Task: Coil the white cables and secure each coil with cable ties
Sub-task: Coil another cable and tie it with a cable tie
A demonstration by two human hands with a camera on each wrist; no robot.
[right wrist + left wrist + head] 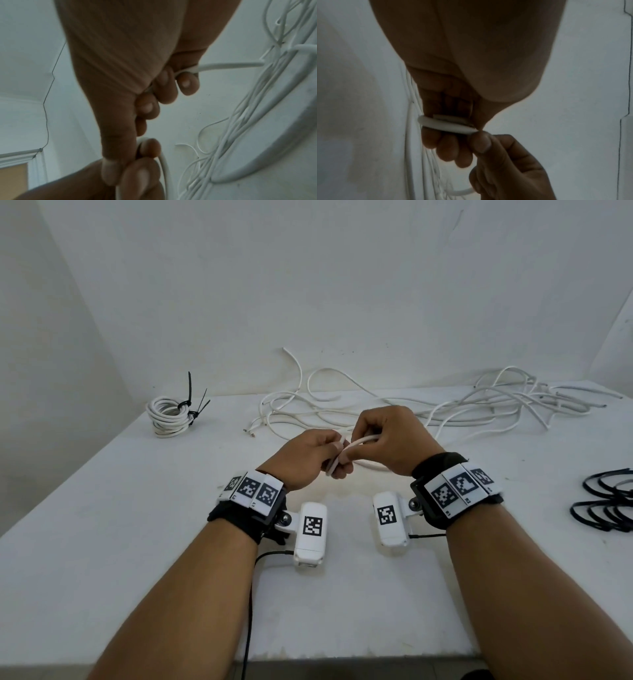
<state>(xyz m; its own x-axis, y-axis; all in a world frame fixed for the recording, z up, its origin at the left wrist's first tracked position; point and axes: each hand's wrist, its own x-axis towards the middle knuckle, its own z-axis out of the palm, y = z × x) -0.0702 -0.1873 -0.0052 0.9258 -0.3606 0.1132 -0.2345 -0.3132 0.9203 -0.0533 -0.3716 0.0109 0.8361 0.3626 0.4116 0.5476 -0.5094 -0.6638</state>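
Both hands meet above the middle of the white table point(102, 525). My left hand point(310, 457) grips a small loop of white cable point(359, 442), its fingers curled round the bend. My right hand point(387, 436) pinches the same cable point(223, 66) just beside it. In the left wrist view the looped cable point(447, 125) crosses my curled fingers. The cable runs back to a loose tangle of white cables point(479, 405) at the far edge. A finished coil point(168, 414) bound with black cable ties lies at the far left.
Several black cable ties point(606, 501) lie in a heap at the right edge of the table. Loose cable ends point(253, 433) lie left of the hands. A white wall point(308, 285) stands close behind the table.
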